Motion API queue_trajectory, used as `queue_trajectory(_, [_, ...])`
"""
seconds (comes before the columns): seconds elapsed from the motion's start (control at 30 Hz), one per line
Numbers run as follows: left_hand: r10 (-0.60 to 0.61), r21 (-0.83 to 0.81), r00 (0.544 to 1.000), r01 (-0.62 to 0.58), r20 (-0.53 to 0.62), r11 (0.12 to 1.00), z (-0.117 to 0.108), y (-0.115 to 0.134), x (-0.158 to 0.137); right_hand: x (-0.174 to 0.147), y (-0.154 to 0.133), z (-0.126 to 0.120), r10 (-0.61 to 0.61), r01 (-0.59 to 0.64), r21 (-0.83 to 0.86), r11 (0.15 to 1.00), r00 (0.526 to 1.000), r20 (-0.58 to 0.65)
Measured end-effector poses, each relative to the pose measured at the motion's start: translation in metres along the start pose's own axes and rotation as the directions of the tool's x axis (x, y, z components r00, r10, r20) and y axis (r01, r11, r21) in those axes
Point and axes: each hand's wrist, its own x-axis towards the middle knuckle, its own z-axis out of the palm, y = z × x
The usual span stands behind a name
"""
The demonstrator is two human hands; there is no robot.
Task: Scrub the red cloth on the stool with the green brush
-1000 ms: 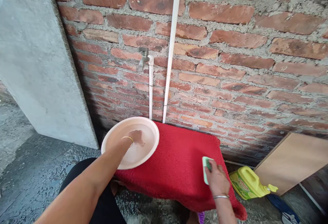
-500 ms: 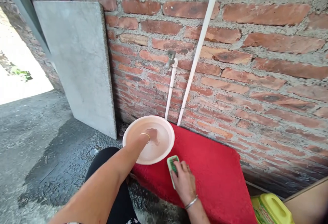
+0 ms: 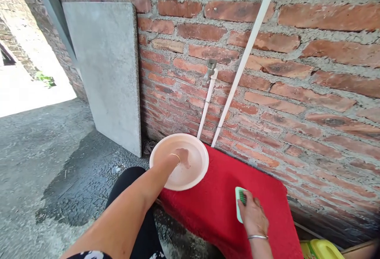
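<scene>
While I'm looking down at the wash spot, the right hand [image 3: 252,216] is pressing a green scrub brush [image 3: 239,203] flat on the red mat [image 3: 219,203], fingers [image 3: 248,203] curled over its back and closed on it. Brush is sitting near the mat's middle, toward the near edge. Its long axis is running roughly away from me toward the brick wall [image 3: 267,73], so the hand is lying along it, wrist bangle [image 3: 257,237] trailing behind.

Left hand [image 3: 181,157] is dipping into the pink basin [image 3: 163,154], which is holding shallow water. Fingers are under the surface and blurred, so I can't tell whether they're open or cupped. Not seeing anything held there. Gold bangle [image 3: 175,156] is sitting at the wrist, just over the basin's bowl.

Key relation: basin is lying to the left of the brush and farther from me, resting on the mat's left far corner, rim overhanging the mat edge. Brush and basin are near but apart, with bare red pile between them. Right hand is the one on the brush; left hand is well clear of it.

Tap [image 3: 210,69] is hanging above the basin on a white pipe [image 3: 206,104]; second white pipe [image 3: 246,53] is running diagonally beside it. Grey slab [image 3: 109,73] is leaning on the wall to the left. Yellow jug [image 3: 320,249] is peeking in at the bottom right, past the mat. Floor [image 3: 59,172] is looking wet near the slab.
</scene>
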Motion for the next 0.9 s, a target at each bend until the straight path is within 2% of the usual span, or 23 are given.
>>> queue_trajectory(0.1, [-0.001, -0.011, 1.0, 0.001, 0.007, 1.0, -0.001, 0.0, -0.001, 0.007, 0.03, -0.004, 0.105, -0.105, 0.039, 0.994, 0.994, -0.003])
queue_trajectory(0.17, [-0.005, -0.033, 1.0, 0.006, 0.018, 0.999, -0.001, 0.0, 0.0, 0.006, 0.025, -0.006, 0.101, -0.101, 0.072, 0.992, 0.995, 0.007])
queue_trajectory(0.23, [-0.008, -0.043, 1.0, 0.008, 0.019, 0.999, -0.001, 0.0, 0.0, 0.002, 0.003, -0.007, 0.065, -0.066, 0.119, 0.991, 0.998, 0.015])
queue_trajectory(0.33, [-0.006, -0.034, 1.0, 0.006, -0.004, 0.999, 0.0, 0.0, 0.0, -0.004, -0.044, 0.0, -0.051, 0.055, 0.223, 0.973, 0.998, -0.021])
queue_trajectory(0.43, [0.002, -0.015, 1.0, -0.002, 0.007, 1.0, 0.0, 0.0, -0.002, -0.007, -0.08, 0.017, -0.192, 0.233, 0.348, 0.908, 0.97, -0.148])
queue_trajectory(0.5, [0.008, 0.016, 1.0, -0.009, 0.027, 1.0, -0.002, 0.0, -0.003, -0.007, -0.091, 0.032, -0.248, 0.332, 0.371, 0.867, 0.934, -0.257])
queue_trajectory(0.6, [0.017, 0.077, 0.999, -0.021, 0.05, 0.997, -0.004, 0.001, -0.003, -0.008, -0.094, 0.049, -0.317, 0.429, 0.293, 0.854, 0.878, -0.36])
queue_trajectory(0.7, [0.021, 0.106, 0.998, -0.027, 0.057, 0.994, -0.005, 0.003, -0.003, -0.01, -0.099, 0.054, -0.379, 0.45, 0.192, 0.872, 0.87, -0.316])
queue_trajectory(0.83, [0.019, 0.106, 0.999, -0.024, 0.051, 0.994, -0.002, 0.001, 0.001, -0.01, -0.109, 0.046, -0.368, 0.388, 0.109, 0.915, 0.915, -0.168])
queue_trajectory(0.9, [0.02, 0.105, 0.999, -0.024, 0.034, 0.994, 0.001, -0.001, 0.003, -0.006, -0.103, 0.041, -0.346, 0.357, 0.077, 0.931, 0.929, -0.129])
